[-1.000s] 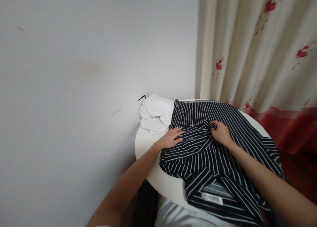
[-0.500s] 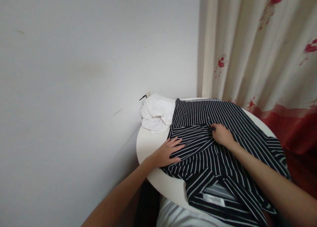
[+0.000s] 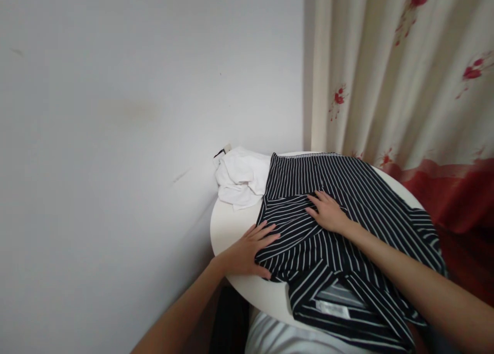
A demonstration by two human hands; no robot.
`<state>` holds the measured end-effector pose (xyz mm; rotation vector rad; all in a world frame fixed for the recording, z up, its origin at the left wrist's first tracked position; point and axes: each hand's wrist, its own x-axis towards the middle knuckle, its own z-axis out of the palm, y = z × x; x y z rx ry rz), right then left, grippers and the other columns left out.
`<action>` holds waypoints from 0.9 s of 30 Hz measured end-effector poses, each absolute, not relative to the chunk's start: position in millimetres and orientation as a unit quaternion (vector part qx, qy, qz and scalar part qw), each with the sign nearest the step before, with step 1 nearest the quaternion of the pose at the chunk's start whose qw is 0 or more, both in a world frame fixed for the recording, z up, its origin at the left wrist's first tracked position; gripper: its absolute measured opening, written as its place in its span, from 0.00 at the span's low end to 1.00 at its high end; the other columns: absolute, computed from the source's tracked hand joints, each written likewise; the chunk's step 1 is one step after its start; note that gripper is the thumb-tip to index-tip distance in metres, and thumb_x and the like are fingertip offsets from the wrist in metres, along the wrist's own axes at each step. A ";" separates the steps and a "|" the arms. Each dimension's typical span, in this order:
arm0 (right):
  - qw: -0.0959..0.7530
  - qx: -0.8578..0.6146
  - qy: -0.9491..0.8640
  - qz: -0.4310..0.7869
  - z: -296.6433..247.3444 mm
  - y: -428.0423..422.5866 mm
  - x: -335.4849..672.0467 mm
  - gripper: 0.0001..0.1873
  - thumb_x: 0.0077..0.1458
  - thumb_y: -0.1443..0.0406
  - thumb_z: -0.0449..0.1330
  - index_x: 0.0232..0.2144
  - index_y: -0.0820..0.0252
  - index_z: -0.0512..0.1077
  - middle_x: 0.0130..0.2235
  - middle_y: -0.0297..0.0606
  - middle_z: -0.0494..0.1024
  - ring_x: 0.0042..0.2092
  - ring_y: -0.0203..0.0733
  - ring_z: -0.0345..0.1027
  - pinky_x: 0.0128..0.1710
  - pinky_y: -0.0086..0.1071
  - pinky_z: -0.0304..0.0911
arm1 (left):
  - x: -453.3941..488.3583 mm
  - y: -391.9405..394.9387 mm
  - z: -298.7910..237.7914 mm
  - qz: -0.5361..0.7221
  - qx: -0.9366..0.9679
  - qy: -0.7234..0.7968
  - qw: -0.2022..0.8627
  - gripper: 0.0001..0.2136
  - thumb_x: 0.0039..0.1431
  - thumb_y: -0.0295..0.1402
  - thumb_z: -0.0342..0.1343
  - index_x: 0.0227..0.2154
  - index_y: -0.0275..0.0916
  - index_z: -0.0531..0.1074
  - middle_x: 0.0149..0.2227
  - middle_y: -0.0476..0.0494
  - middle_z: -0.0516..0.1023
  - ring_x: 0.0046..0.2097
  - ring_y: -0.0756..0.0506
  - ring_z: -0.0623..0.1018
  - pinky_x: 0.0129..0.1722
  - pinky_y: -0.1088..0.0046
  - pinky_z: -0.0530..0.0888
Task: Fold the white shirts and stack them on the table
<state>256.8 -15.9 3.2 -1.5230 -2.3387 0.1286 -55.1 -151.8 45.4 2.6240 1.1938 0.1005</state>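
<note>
A black shirt with white stripes (image 3: 363, 199) lies spread over a round white table (image 3: 227, 230), its collar and pale label toward me. One sleeve is folded inward across the left part of the shirt. My left hand (image 3: 250, 248) rests with fingers spread on the shirt's left edge, over that folded part. Flat on the fabric near the middle lies my right hand (image 3: 327, 212), fingers apart, at the inner end of the folded sleeve. Neither hand grips the cloth.
A crumpled white cloth (image 3: 243, 176) sits at the table's back left, touching the shirt. Behind it are a wall outlet (image 3: 227, 148) and the white wall (image 3: 154, 86). A floral curtain (image 3: 386, 76) with a red lower band hangs behind the table at the right.
My right hand has let go of the pinched fabric, opened and moved slightly left onto the folded part. My left hand has slid a little toward me and left.
</note>
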 end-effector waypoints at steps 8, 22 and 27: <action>0.128 -0.560 -0.816 0.057 -5.7 -23.4 248.2 0.37 0.67 0.45 0.41 0.69 0.58 0.58 0.71 0.51 0.53 0.72 0.58 0.39 0.68 0.54 0.37 | -18.5 -70.4 61.5 0.163 0.866 0.467 0.073 0.24 0.72 0.41 0.45 0.66 0.41 0.61 0.67 0.42 0.63 0.69 0.41 0.61 0.69 0.60 0.57; 0.143 -0.565 -0.812 0.034 1.9 -24.5 247.5 0.36 0.69 0.46 0.36 0.66 0.60 0.62 0.70 0.52 0.57 0.72 0.57 0.42 0.67 0.58 0.37 | 28.2 1.0 3.7 0.064 0.881 0.466 0.044 0.28 0.72 0.53 0.36 0.69 0.51 0.53 0.73 0.42 0.48 0.72 0.33 0.47 0.67 0.42 0.47; 0.177 -0.518 -0.837 0.006 8.4 -26.0 241.8 0.31 0.70 0.56 0.38 0.68 0.62 0.59 0.71 0.49 0.52 0.73 0.53 0.38 0.69 0.54 0.34 | 29.9 0.7 5.4 0.060 0.877 0.475 0.046 0.26 0.73 0.48 0.36 0.69 0.48 0.56 0.73 0.42 0.49 0.72 0.34 0.48 0.68 0.44 0.47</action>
